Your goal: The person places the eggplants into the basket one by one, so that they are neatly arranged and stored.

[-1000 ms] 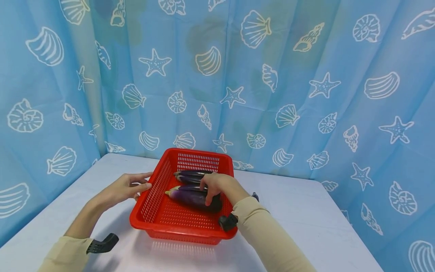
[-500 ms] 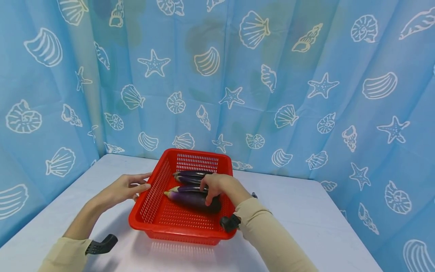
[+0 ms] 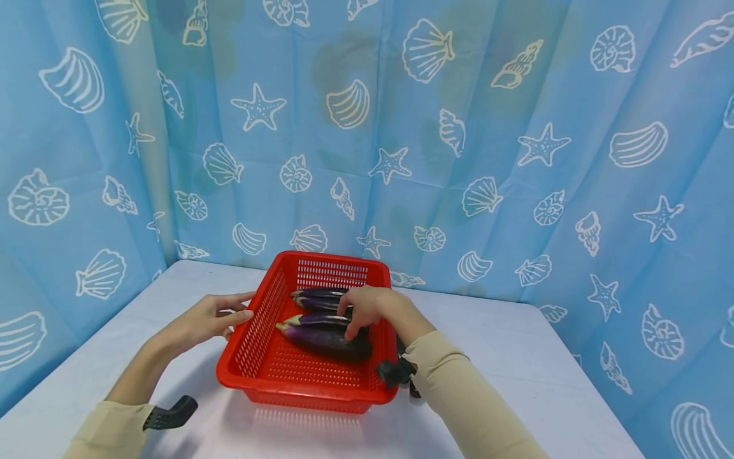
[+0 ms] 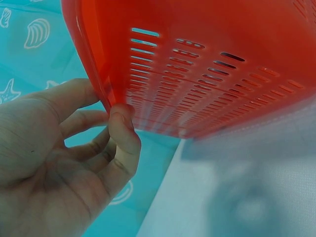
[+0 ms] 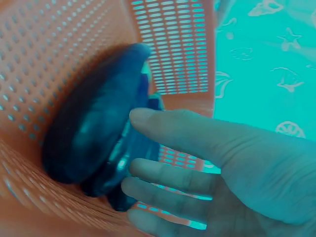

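Observation:
A red plastic basket [image 3: 298, 386] with slotted walls stands on the table. Inside lie several purple eggplants: a thick one [image 3: 321, 341] nearest the front, a slimmer eggplant [image 3: 314, 320] behind it, and more eggplants [image 3: 318, 301] toward the back. My left hand [image 3: 201, 322] pinches the basket's left rim between thumb and fingers, as the left wrist view shows. Over the eggplants' right ends hovers my right hand [image 3: 373, 309], thumb apart from the nearly straight fingers. In the right wrist view the fingertips are close to the eggplants [image 5: 94, 123]; whether they touch cannot be told.
The table [image 3: 487, 357] has a white cover. A blue curtain [image 3: 321, 146] with white shell and starfish prints surrounds its back and sides. Black camera mounts [image 3: 172, 413] sit at both wrists.
My right hand has risen slightly from the eggplants, its forearm shifting a little to the right. My left hand stays at the rim, and the basket and eggplants have not visibly moved.

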The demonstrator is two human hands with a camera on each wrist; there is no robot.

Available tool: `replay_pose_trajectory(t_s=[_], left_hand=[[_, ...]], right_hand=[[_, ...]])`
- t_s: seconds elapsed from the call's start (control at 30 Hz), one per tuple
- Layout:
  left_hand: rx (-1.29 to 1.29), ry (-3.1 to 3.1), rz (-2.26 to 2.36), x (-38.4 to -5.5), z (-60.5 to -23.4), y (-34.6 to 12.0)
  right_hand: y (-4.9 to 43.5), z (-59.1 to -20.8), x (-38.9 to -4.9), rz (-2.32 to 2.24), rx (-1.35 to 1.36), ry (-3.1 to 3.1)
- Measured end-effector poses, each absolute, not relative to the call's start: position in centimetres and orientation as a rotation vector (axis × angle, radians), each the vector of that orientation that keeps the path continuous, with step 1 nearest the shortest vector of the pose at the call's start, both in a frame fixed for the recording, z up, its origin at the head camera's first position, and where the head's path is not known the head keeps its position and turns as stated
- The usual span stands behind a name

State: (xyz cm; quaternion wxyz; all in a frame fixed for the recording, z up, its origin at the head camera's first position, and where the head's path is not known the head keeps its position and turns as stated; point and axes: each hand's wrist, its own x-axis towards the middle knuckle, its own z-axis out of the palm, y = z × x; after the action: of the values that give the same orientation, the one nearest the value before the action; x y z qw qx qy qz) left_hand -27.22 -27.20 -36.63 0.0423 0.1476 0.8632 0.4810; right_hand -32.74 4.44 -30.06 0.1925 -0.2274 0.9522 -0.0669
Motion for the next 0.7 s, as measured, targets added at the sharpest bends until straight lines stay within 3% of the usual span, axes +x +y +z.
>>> replay_pose_trajectory(t_s=[0.7], left_hand=[[0.448,2.63,1.476,-27.2,-36.6,-27.3]], right_hand=[[8.7,-28.0,-30.5,-0.532,-0.846,2.707]])
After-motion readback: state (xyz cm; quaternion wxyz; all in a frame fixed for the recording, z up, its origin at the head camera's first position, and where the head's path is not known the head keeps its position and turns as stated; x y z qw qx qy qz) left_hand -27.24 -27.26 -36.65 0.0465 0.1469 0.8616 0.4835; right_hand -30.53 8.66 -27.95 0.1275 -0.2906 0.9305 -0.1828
